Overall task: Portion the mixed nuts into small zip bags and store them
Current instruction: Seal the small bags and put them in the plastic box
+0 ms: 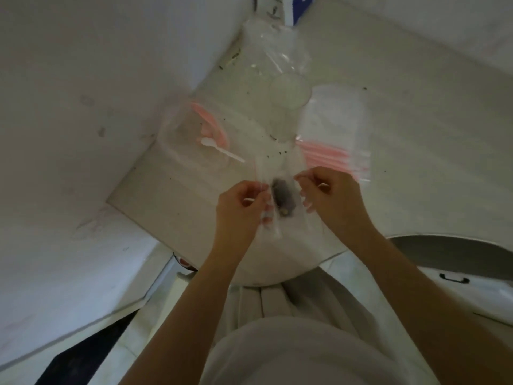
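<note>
- While both hands meet above the white counter (155, 195), a small zip bag (290, 190) hangs between them, just off the surface; a dark clump of nuts (280, 198) sits inside it, blurred
- left hand (241, 209) pinches the bag's left edge, fingers curled in towards the thumb
- right hand (330, 195) pinches the bag's right edge in the same way; both grasp the plastic, neither is slack
- stack of zip bags (336, 126) with pink seal strips lies flat on the counter beyond the right hand, well apart from the held bag
- clear plastic tub (177, 151) stands beyond the left hand; a white spoon (222, 151) lies across its rim, with something pink inside
- clear cup (288, 93) stands further back, between tub and stack; a large clear bag (277, 45) lies behind it; dark crumbs dot the counter
</note>
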